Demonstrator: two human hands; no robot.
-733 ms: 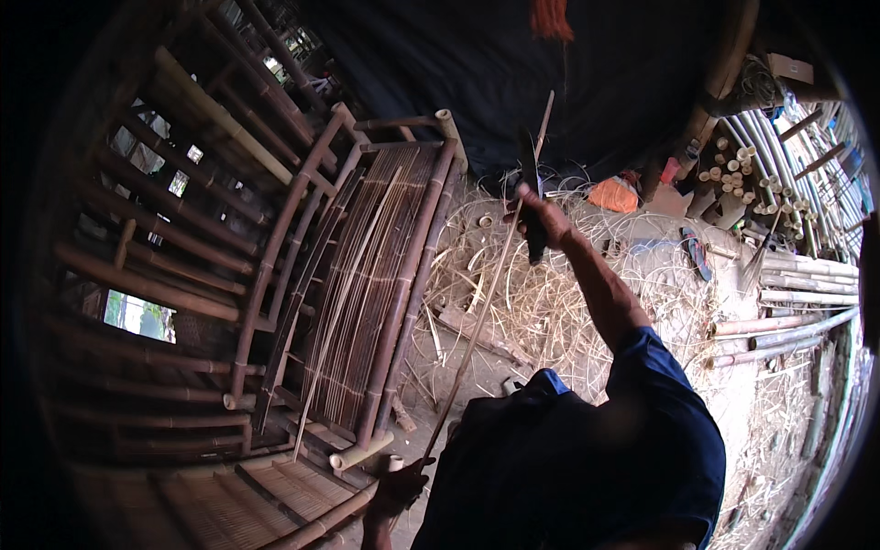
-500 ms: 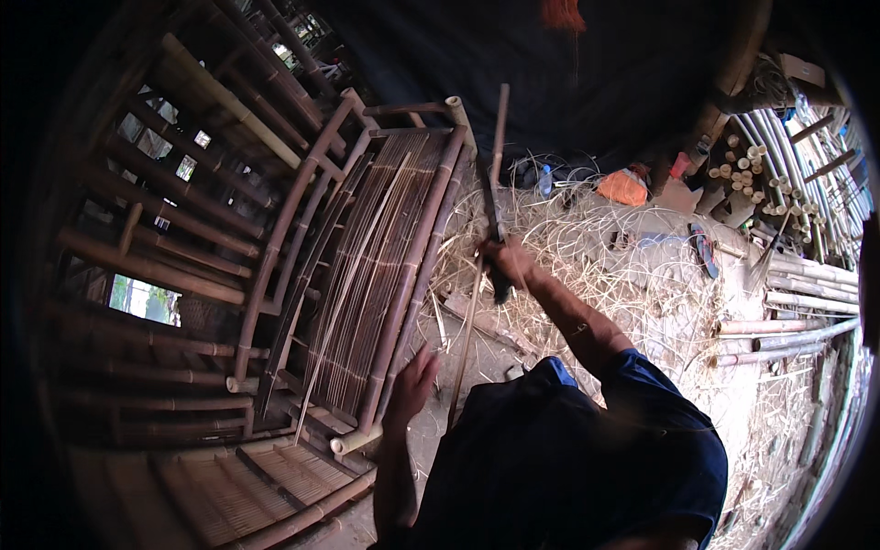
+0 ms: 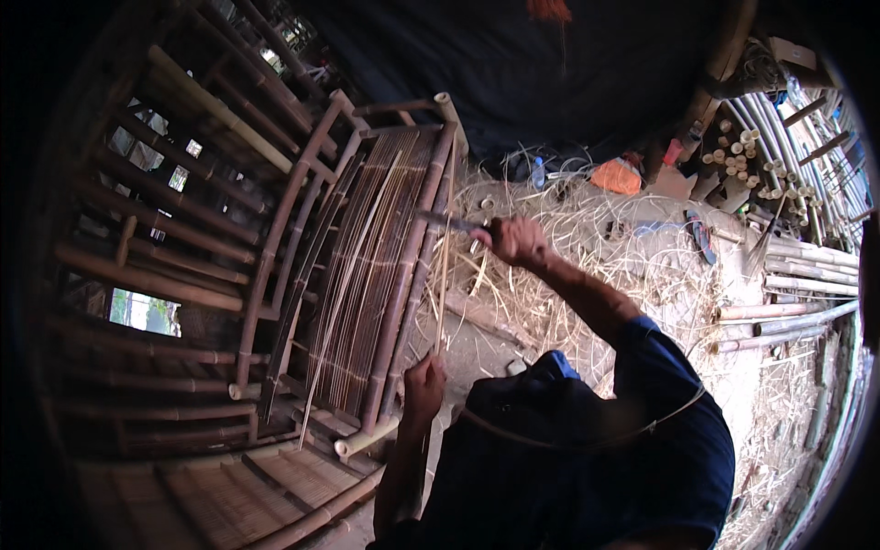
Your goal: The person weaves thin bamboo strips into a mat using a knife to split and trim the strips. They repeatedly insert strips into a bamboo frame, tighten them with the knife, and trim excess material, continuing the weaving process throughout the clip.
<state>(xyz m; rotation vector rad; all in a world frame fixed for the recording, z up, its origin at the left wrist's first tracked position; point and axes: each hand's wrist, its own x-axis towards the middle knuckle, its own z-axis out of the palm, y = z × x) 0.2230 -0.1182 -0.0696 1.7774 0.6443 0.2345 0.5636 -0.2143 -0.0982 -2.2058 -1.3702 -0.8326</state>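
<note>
left grip (image 3: 424,385): holds strip (image 3: 444,291) | right grip (image 3: 515,241): knife (image 3: 466,225) across strip | bamboo bench (image 3: 406,284): left side

The bamboo strip (image 3: 443,298) looks matt, the bamboo bench (image 3: 405,293) glossier

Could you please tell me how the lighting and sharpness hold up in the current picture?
In the head view, the floor at right is bright and washed out, while the dark cloth at top sinks into shadow; in the head view, the blade in the right hand looks slightly soft, perhaps from motion; in the head view, the corners fall to black.
</note>
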